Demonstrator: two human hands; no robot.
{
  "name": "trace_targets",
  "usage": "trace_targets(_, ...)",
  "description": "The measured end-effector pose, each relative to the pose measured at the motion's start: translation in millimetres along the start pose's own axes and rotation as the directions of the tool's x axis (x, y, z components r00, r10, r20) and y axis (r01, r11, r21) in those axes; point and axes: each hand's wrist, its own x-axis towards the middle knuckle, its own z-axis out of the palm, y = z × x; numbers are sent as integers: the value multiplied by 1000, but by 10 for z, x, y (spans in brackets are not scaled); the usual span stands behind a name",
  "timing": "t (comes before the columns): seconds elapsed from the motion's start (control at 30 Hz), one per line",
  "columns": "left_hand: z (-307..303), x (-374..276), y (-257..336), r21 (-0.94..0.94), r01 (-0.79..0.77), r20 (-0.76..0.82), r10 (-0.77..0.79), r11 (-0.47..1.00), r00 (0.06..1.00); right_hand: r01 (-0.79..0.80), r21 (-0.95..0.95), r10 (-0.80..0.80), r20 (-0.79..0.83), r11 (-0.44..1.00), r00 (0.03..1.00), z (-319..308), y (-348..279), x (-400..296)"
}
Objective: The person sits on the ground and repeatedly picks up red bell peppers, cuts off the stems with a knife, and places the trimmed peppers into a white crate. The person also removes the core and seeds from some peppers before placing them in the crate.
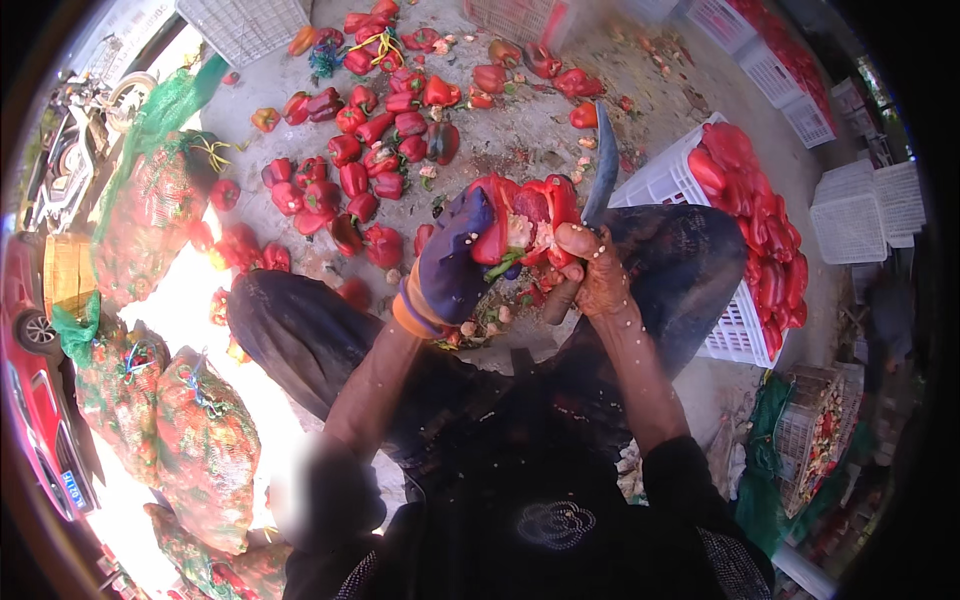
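My left hand (454, 255), in a dark blue work glove with an orange cuff, grips a red bell pepper (495, 214) that is split open. Its pale seed core (520, 231) and green stem (504, 266) show between the halves. My right hand (600, 277) is bare and dotted with seeds. It is closed around the handle (561, 301) of a curved knife (604, 165), whose blade points up and away from me. The right thumb presses on the pepper's right half, next to the core.
Loose red peppers (352, 180) and cut scraps cover the concrete floor ahead. On the right stands a white plastic crate (660, 176) heaped with peppers. Full mesh sacks (206, 442) line the left. A crate of scraps (814, 442) sits at lower right; white crates (851, 214) are stacked beyond.
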Motion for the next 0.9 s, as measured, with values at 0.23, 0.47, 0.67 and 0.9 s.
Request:
trace_targets(0.23, -36, 160, -79, 554, -341, 60, 372, 759, 926, -84, -27, 79, -148, 996, 986, -194, -69, 42)
trace_targets(0.47, 108, 60, -136, 87, -22, -191, 38, 996, 981, 5, -73, -15, -128, 997, 992, 27, 228, -75)
trace_targets(0.67, 37, -84, -295, 298, -210, -118, 254, 931, 960, -85, -125, 66, -144, 989, 987, 50, 167, -189)
trace_targets(0.9, 142, -84, -294, -296, 79, -107, -115, 952, 988, -251, -138, 217, -218, 958, 951, -18, 2, -255)
